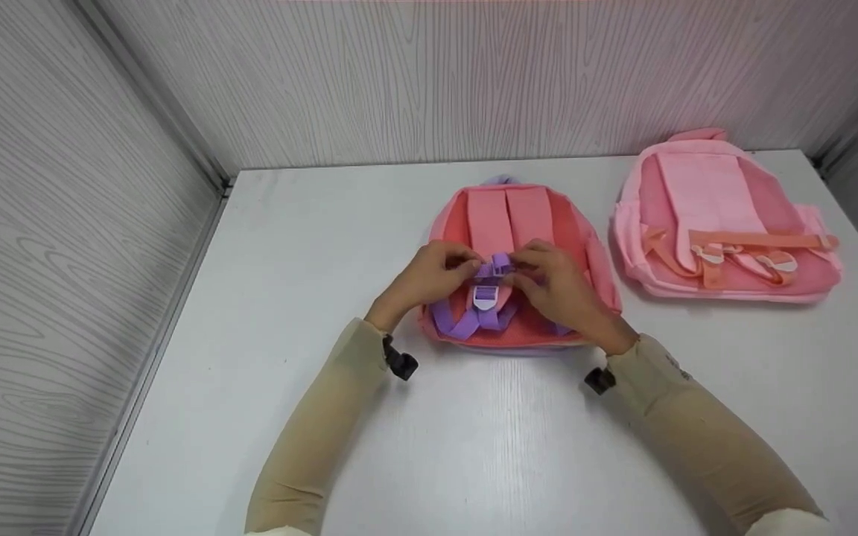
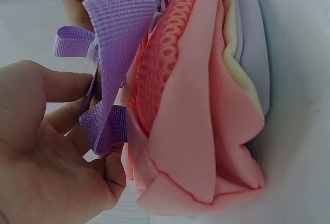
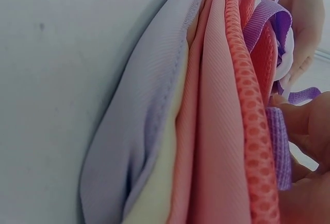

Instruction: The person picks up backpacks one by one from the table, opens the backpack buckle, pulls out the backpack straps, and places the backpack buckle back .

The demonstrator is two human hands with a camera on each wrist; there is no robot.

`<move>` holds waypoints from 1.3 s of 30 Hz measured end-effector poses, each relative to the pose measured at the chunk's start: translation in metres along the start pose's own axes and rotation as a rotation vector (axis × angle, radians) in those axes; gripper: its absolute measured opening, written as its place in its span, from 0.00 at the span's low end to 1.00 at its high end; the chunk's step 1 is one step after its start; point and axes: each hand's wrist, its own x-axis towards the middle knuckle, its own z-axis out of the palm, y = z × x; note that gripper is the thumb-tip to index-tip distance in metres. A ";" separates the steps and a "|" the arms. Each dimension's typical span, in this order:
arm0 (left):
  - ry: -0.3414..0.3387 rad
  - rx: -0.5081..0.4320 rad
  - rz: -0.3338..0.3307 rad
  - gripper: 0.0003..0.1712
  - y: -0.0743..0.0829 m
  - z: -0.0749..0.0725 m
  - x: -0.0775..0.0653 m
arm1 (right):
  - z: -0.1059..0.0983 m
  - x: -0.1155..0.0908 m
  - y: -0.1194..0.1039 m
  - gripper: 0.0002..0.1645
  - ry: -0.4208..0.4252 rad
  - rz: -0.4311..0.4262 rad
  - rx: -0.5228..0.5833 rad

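A coral-pink backpack point(image 1: 574, 227) lies on the table with its shoulder-strap side up. My left hand point(image 1: 433, 274) pinches a purple strap point(image 2: 92, 87) between thumb and fingers, over the middle of the bag. From the other side my right hand point(image 1: 561, 294) pinches the purple webbing by a strap adjuster point(image 1: 501, 266), its fingertips close to the left ones. Just below the hands hangs a white buckle point(image 1: 485, 299) threaded with purple webbing. More purple strap point(image 1: 466, 325) lies looped over the bag's lower part. In the right wrist view, the bag's edge covers part of the right fingers.
To the right lies a lighter pink backpack point(image 1: 712, 186) with orange straps point(image 1: 760, 239) and white buckles across its lower half. Both bags rest on a white table point(image 1: 310, 246). Wood-grain panels point(image 1: 414, 82) stand at the back and sides.
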 end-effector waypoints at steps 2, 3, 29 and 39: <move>-0.001 0.003 0.005 0.14 0.000 -0.002 0.000 | 0.000 0.000 0.001 0.17 0.003 0.000 0.001; -0.003 0.003 0.005 0.14 0.000 -0.002 0.000 | 0.000 0.000 0.001 0.17 0.006 -0.001 0.000; 0.018 0.017 0.060 0.14 0.000 0.009 0.009 | -0.001 0.000 0.001 0.17 -0.011 0.009 0.011; 0.024 -0.007 0.041 0.13 0.004 0.012 0.008 | -0.001 -0.001 0.002 0.16 -0.006 0.004 0.022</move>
